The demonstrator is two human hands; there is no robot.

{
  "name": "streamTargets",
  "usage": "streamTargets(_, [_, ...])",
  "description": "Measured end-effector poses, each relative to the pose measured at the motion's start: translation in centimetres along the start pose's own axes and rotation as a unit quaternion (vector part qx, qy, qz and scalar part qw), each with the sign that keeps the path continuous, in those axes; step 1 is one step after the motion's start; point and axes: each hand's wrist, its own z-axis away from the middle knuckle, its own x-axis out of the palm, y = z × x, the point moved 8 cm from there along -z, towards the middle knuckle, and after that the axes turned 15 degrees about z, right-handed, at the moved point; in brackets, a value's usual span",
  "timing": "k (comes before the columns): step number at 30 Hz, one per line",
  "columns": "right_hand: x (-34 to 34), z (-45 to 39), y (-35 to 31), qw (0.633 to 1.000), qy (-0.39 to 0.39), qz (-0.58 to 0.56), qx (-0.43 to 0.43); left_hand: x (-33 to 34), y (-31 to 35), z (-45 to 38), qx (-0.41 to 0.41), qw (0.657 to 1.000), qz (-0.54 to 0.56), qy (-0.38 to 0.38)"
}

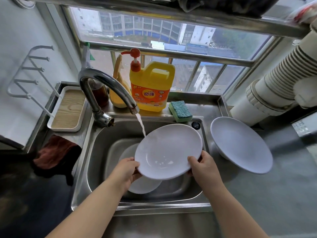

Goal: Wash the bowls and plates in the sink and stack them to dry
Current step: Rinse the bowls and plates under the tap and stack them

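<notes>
Plate in hands [169,152]: white, deep, held over the sink [103,143], tilted a bit toward the person; little water sits in its middle.
L hand [127,169]: grips the plate's near-left rim, thumb on top, fingers under.
R hand [202,164]: grips the near-right rim, thumb on the inner face, fingers curled behind.
Tap [106,86]: chrome, at the sink's back-left corner, running; the stream [141,125] meets the plate's far-left edge.
Sink: steel basin; a second white plate [144,185] lies on its bottom, partly hidden under the held one and the L wrist.
Washed dish [240,143]: white, wide, stands just right of the sink on the steel counter [257,194], tilted; cannot tell if more are under it.
Sponge [180,110]: green w/ blue top, on the sink's back ledge, right part.
Soap bottle [151,85]: yellow w/ red pump, behind the sink, next to the sponge, left of it.
Tray [67,109]: white w/ wood-look base, left of the tap.
Cloth [56,153]: dark red, hangs over the counter edge left of the sink.
Window [171,40]: behind the sink, buildings outside.
</notes>
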Motion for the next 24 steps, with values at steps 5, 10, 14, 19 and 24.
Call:
streamTargets(5, [1.4,0.5,0.2,1.0,-0.006,-0.024,-0.002,-0.4,1.9,-0.8,0.034,0.999,-0.001,-0.003])
streamTargets(10, [3.0,0.4,1.1,0.994,-0.086,-0.053,0.048,-1.3,4.4,-0.9,0.092,0.994,-0.054,-0.006])
streamTargets(14, [4.2,-0.3,3.1,0.973,-0.158,-0.099,0.139,-2.3,5.7,-1.2,0.116,0.987,-0.099,-0.042])
streamTargets(19, [5.7,-0.4,4.8,0.956,-0.177,-0.158,0.174,-2.5,5.8,-1.1,0.142,0.988,-0.009,-0.062])
streamTargets(24, [8.4,1.1,4.8,0.93,-0.181,-0.264,0.181,-2.2,2.3,-0.3,0.077,0.986,0.119,-0.088])
